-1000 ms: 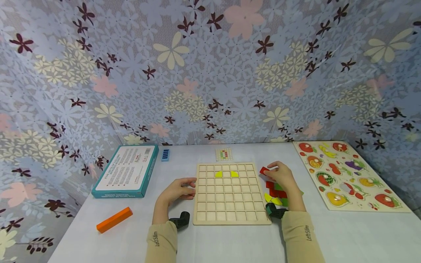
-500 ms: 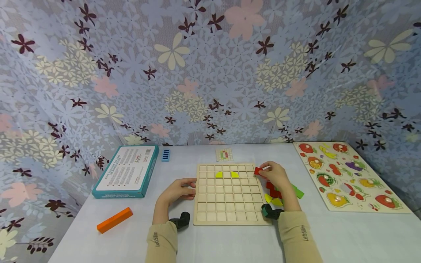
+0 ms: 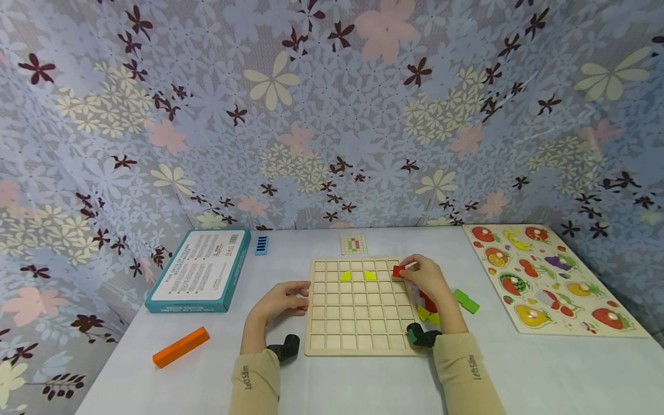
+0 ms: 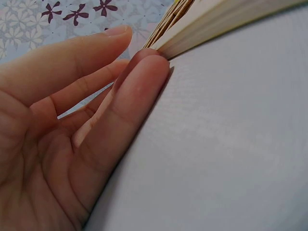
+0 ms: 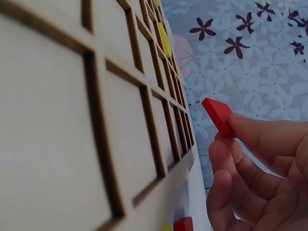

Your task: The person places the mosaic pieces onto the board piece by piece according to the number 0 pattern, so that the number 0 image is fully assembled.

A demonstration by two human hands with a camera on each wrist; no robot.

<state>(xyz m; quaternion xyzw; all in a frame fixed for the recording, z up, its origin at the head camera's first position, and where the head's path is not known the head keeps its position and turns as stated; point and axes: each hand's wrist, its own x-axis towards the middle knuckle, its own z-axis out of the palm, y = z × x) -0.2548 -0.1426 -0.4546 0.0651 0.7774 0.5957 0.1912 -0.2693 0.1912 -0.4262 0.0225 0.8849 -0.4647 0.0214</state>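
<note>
A wooden grid board [image 3: 360, 311] lies in the middle of the table, with two yellow quarter-round tiles [image 3: 345, 275] in its second row from the back. My right hand [image 3: 427, 278] pinches a red square tile [image 3: 397, 271] between thumb and fingertips, above the board's right edge near the back. In the right wrist view the red tile [image 5: 219, 115] is tilted and apart from the grid. My left hand [image 3: 282, 302] rests at the board's left edge; its fingers are relaxed, and the fingertips [image 4: 149, 67] touch the board's side [image 4: 192, 36].
Loose red tiles [image 3: 426, 302], yellow tiles [image 3: 428, 316] and green tiles [image 3: 466, 301] lie right of the board, partly behind the right arm. A small pattern card [image 3: 354, 244] lies behind the board. Around them are a fruit puzzle [image 3: 550, 282], teal box [image 3: 199, 268], orange bar [image 3: 180, 347] and blue piece [image 3: 261, 245].
My right hand has carried the red tile leftward from beside the board to over its right edge. More of the green tiles shows behind the arm. The left hand has stayed still.
</note>
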